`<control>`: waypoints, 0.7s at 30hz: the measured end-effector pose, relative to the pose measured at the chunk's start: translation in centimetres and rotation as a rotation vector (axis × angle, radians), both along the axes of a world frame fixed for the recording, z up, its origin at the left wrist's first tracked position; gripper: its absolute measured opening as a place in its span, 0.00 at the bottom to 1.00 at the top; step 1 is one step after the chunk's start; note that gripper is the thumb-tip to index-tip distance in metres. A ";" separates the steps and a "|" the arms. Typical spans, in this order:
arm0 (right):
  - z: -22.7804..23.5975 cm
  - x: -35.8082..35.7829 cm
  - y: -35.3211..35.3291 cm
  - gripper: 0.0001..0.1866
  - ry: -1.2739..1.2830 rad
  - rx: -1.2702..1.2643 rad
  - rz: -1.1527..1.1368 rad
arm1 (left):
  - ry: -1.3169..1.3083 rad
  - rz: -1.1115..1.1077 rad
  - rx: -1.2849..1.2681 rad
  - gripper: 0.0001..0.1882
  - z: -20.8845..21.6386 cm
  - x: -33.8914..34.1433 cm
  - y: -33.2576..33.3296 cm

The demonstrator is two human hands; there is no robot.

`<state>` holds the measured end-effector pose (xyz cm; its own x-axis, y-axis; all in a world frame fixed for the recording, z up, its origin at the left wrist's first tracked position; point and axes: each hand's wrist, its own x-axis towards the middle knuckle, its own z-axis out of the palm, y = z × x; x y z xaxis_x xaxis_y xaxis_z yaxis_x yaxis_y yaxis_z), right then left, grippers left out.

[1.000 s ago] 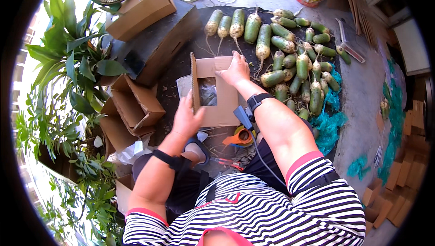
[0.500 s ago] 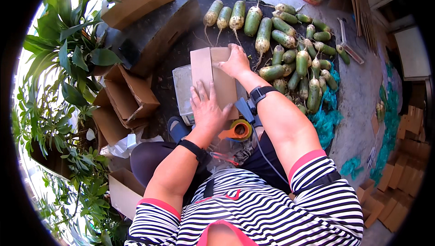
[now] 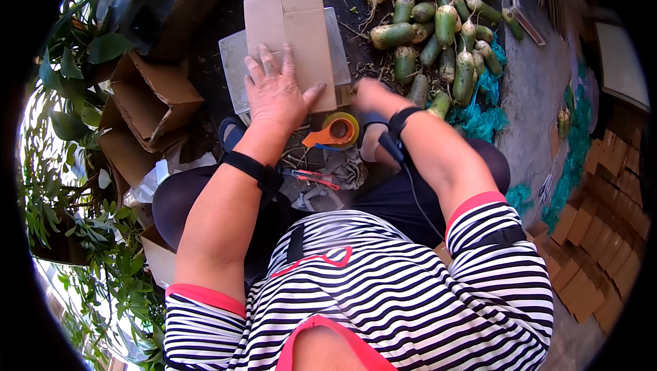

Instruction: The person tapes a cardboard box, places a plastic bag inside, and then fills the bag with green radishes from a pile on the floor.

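A cardboard box (image 3: pixel 304 32), its top flaps folded down, is supported on a grey platform (image 3: pixel 233 63), between the platform's left and right edges; the far edge is partly covered. The box top is touched by the left hand (image 3: pixel 276 94), laid palm down with fingers spread wide. The right hand (image 3: pixel 375 95) is seen blurred just beyond the platform's near right corner; whether anything is held cannot be told. An orange tape dispenser (image 3: pixel 318 138) is located near the near edge, with a red cutter (image 3: pixel 311 177) placed farther out. Green radishes (image 3: pixel 445 25) are heaped beyond the right edge, and open cartons (image 3: pixel 161 97) are noted beyond the left.
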<state>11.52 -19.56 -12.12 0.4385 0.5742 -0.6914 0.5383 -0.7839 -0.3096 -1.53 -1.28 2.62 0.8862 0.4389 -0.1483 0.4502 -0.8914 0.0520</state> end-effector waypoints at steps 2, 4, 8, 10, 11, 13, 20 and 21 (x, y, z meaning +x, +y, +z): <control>0.5 -5.9 -0.5 0.12 0.089 -0.119 0.217 | 0.009 -0.004 0.014 0.50 -0.2 -0.4 0.2; -2.8 -11.1 -2.2 0.09 -0.102 0.092 0.363 | -0.013 -0.018 0.013 0.50 0.2 0.1 -0.2; -7.3 -16.5 -2.6 0.12 -0.387 -0.035 0.417 | 0.024 -0.033 -0.008 0.50 1.4 1.2 -0.6; -6.3 -15.4 -1.9 0.11 -0.317 0.043 0.512 | 0.081 0.009 -0.015 0.50 1.5 0.3 -0.2; -5.8 -14.6 -1.8 0.11 -0.289 0.083 0.502 | 0.081 0.013 -0.028 0.49 1.6 0.4 -0.1; -3.1 -12.2 -1.0 0.16 -0.103 0.182 0.328 | 0.076 0.013 -0.041 0.49 1.7 0.4 -0.1; 11.8 0.9 1.4 0.30 0.239 -0.120 0.189 | 0.074 0.000 -0.074 0.51 2.6 0.4 0.4; 11.4 3.7 -0.3 0.33 0.189 -0.061 0.204 | 0.069 -0.010 -0.071 0.51 2.8 0.5 0.3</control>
